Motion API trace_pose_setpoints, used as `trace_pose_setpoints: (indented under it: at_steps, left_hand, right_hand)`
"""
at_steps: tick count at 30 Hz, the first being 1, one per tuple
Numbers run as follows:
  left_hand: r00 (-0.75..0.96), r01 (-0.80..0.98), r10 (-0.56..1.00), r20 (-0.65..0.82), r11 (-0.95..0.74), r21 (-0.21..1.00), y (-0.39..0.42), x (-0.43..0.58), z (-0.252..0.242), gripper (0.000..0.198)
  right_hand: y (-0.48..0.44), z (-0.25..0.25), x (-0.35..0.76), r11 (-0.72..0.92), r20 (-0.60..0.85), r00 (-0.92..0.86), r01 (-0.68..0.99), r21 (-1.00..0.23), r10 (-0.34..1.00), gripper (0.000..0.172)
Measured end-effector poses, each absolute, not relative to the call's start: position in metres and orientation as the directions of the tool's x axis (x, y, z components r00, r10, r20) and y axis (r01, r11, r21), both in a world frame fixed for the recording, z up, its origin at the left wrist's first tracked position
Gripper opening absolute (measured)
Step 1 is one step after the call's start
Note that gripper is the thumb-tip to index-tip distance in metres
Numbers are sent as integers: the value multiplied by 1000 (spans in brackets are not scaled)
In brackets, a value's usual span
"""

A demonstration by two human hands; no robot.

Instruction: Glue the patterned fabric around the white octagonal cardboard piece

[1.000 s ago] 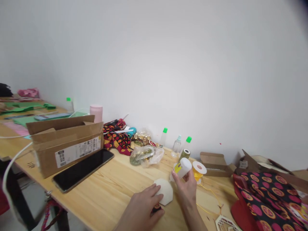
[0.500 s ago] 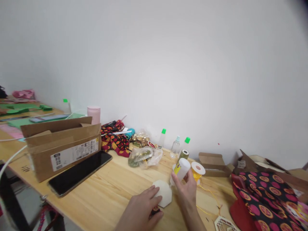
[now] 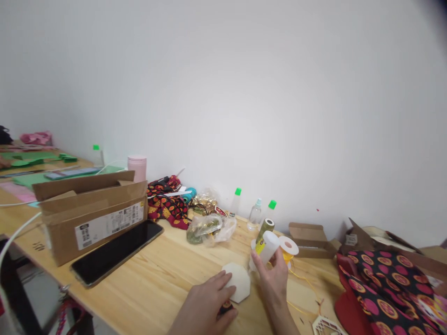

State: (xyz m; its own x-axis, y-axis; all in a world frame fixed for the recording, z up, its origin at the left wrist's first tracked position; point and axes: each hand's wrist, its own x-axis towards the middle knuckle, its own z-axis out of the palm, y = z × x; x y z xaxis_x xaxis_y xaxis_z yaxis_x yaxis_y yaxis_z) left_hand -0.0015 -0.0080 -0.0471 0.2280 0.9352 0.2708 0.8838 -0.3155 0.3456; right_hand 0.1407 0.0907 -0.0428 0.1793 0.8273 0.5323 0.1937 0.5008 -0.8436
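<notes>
Grasping a white plastic bottle with a yellow label (image 3: 268,247), your right hand (image 3: 274,279) wraps its thumb and fingers around the barrel. The bottle tilts, its broad white end up and away from your palm, its other end low and close to the right edge of an off-white, flat, many-sided piece (image 3: 240,282); contact between the two cannot be told.

Your left hand (image 3: 207,302) lies palm down, fingertips on the left part of that piece, which sits between your two hands. A scrap of dark patterned cloth (image 3: 226,306) shows between its thumb and fingers; whether they pinch it, cannot tell.

Just beyond your right hand: a white-flanged spool of yellow cord (image 3: 288,244) and an olive-green roll (image 3: 267,225). Right of the same hand, near the front: a pale openwork lattice piece (image 3: 326,324); farther right, black-and-magenta patterned fabric (image 3: 384,284). Beyond your left hand: a clear plastic bag (image 3: 223,231). Well left of that hand: a black phone (image 3: 117,253), flat beside an open brown cardboard box (image 3: 99,228).
</notes>
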Motion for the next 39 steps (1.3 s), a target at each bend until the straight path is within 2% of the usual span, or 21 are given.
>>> trace_pose_setpoints:
  at_steps: [9, 20, 30, 34, 39]
  left_hand:
    - [237, 887, 936, 260, -318, 336, -9, -1, -43, 30]
    - [233, 882, 928, 289, -327, 339, -6, -2, -44, 29]
    - [225, 887, 931, 289, -318, 335, -8, -1, -42, 29]
    - [218, 890, 932, 290, -311, 332, -9, 0, -42, 30]
    - [212, 898, 942, 259, -292, 330, -9, 1, -43, 32]
  right_hand:
    - [91, -45, 138, 513, 545, 124, 219, -830, 829, 33]
    - [91, -46, 138, 520, 551, 147, 204, -830, 822, 38]
    - [91, -44, 142, 524, 556, 148, 210, -826, 818, 32]
    - [91, -44, 142, 519, 551, 100, 234, -822, 828, 34]
    - [91, -44, 141, 521, 550, 125, 206, -828, 825, 34]
